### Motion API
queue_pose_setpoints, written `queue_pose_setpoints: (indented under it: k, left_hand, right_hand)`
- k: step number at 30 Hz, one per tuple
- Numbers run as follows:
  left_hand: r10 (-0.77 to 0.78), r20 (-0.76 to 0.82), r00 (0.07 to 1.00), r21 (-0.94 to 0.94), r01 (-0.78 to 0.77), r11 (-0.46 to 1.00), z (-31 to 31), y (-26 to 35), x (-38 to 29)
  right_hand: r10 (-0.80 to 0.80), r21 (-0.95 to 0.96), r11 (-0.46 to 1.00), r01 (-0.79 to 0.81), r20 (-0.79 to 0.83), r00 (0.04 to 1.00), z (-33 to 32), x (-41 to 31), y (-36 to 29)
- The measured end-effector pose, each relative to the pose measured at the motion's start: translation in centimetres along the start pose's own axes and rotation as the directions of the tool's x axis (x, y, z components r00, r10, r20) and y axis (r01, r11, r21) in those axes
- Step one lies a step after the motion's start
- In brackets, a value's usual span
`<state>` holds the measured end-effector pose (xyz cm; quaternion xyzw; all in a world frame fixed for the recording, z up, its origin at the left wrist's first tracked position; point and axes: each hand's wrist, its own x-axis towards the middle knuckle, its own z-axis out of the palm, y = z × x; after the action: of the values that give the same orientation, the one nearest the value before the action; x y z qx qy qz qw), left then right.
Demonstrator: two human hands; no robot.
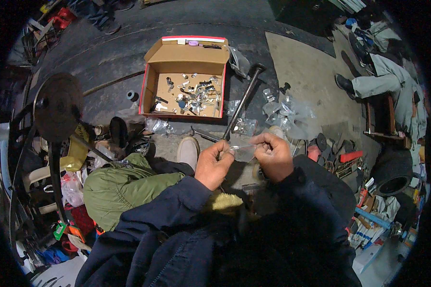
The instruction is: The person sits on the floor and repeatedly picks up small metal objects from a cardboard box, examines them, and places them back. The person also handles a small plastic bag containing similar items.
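Between my two hands, above the floor and in front of my knees, is a small clear plastic bag (242, 146) with something thin and shiny at its upper edge. My left hand (215, 163) pinches one end between thumb and finger. At the other end my right hand (273, 155) grips the plastic with curled fingers. Just beyond them a long dark metal rod with a flared head (245, 98) stands tilted. An open cardboard box (182, 67) with red edges lies farther off, holding many small metal and plastic parts (197, 97).
Clear plastic bags (294, 114) lie on the floor right of the rod. A dark round disc (58, 107) on a stand rises at the left. Tools with red parts (351, 156) and a tyre (391, 179) are at the right, where another person's leg (375, 85) shows.
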<state>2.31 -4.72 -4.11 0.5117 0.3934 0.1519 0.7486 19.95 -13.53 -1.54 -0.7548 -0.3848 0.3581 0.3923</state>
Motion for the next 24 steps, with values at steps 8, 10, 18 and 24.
queue_pose_setpoints:
  k: [8,10,18,24]
  left_hand:
    - [0.063,0.013,0.998,-0.001,-0.063,0.998,0.3,-0.5,0.0]
    - [0.063,0.007,0.998,0.006,-0.063,0.998,0.4,-0.7,0.1]
    - [0.035,-0.024,0.999,-0.005,-0.035,0.999,0.3,-1.0,0.4]
    - [-0.073,0.044,0.996,-0.219,0.081,0.972,-0.2,-0.5,0.4]
  right_hand:
    - [0.140,0.247,0.948,-0.199,0.238,0.961,-0.1,-0.1,0.3]
    - [0.136,0.216,0.958,-0.190,0.243,0.961,0.1,-0.2,0.2]
    - [0.111,0.103,0.988,-0.116,0.060,0.992,0.3,0.4,1.1]
    - [0.108,0.158,0.979,-0.125,0.115,0.988,0.4,0.1,1.2]
